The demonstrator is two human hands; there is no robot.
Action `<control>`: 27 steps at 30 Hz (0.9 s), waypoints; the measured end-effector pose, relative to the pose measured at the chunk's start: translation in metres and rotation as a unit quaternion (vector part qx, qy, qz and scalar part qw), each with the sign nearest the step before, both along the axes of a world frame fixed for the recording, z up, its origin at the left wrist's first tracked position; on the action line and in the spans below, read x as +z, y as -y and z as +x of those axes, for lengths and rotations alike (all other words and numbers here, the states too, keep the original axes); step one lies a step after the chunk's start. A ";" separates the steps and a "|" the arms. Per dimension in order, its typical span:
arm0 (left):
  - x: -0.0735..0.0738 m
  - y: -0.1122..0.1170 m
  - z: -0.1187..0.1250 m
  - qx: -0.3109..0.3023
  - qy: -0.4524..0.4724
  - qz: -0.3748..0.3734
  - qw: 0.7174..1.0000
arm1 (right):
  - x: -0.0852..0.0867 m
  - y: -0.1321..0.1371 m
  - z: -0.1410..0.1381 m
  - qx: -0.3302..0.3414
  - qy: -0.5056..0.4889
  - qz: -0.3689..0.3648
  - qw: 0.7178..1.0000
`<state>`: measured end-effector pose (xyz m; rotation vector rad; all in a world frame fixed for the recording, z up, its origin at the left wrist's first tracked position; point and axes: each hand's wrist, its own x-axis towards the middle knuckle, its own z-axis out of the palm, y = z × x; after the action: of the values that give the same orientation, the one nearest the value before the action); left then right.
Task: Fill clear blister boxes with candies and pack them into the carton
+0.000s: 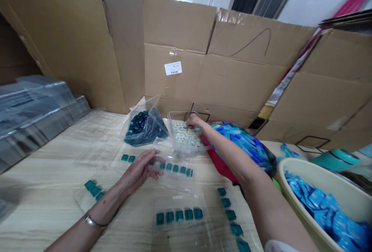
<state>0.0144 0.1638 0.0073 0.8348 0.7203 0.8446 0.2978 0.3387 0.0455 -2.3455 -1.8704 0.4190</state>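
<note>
My left hand (143,167) is open, its fingers apart, low over a row of teal translucent square pieces (176,168) on a clear plastic sheet. Farther back, my right hand (192,120) reaches into a clear plastic box (171,132) of small white and mint-green pieces (186,134). Its fingers are bent together and point down among them; what they hold, if anything, is hidden. Left of that box, a clear bag (158,126) of dark teal pieces lies open. Other teal squares (179,216) stand in rows on clear plastic nearer to me, and several more (94,189) lie beside my left forearm.
Stacked clear plastic boxes (35,116) stand at the left. At the right are a blue-patterned bundle (247,143), a cream tub (290,198) of blue packets, and a teal cylinder (335,159). Cardboard walls (232,78) close off the table's back.
</note>
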 end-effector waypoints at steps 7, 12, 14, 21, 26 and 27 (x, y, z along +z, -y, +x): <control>0.000 -0.001 0.000 -0.004 -0.001 -0.001 1.000 | -0.006 -0.010 -0.006 -0.046 0.035 0.002 0.998; 0.000 0.001 0.000 -0.006 -0.007 0.003 1.000 | -0.012 -0.009 -0.001 -0.046 0.019 0.036 0.998; 0.000 0.001 0.000 -0.009 -0.007 0.005 1.000 | -0.012 -0.006 0.001 -0.042 -0.001 0.047 0.998; 0.000 0.001 0.000 -0.011 -0.007 0.005 1.000 | -0.009 0.002 0.007 -0.038 -0.123 0.054 0.990; -0.003 -0.001 0.000 -0.009 -0.009 0.004 1.000 | -0.004 0.005 0.008 -0.034 -0.232 0.029 0.972; -0.003 -0.001 0.000 -0.010 -0.009 0.004 1.000 | -0.003 0.006 0.007 -0.034 -0.251 0.024 0.967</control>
<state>0.0139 0.1651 0.0044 0.8569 0.7246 0.8240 0.3052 0.3329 0.0424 -2.0128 -1.5376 0.8549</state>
